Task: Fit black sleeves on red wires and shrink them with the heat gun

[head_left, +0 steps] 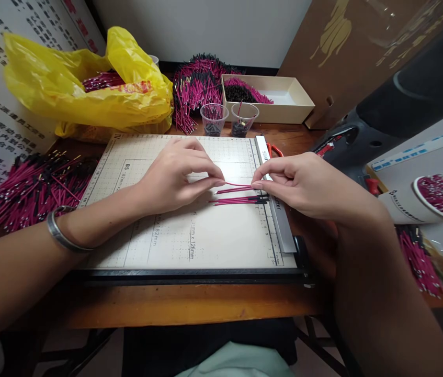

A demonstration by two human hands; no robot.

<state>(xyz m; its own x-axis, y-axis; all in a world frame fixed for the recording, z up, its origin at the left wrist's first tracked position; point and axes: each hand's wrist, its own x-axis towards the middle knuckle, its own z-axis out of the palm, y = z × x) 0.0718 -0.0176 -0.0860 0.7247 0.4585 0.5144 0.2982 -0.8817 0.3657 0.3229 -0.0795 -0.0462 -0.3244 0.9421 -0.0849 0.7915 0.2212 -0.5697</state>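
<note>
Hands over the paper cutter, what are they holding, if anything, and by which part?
A thin magenta wire: the left hand and the right hand pinch it on either side of its visible stretch; its ends are hidden.

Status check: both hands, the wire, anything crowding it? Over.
Left hand and right hand pinching, magenta wire strung between. Wire over paper cutter. Crowding it: loose wires alongside, on the cutter's board.

A silver bangle (57, 236) rings the left wrist (82, 226); the sleeves end out of view.
</note>
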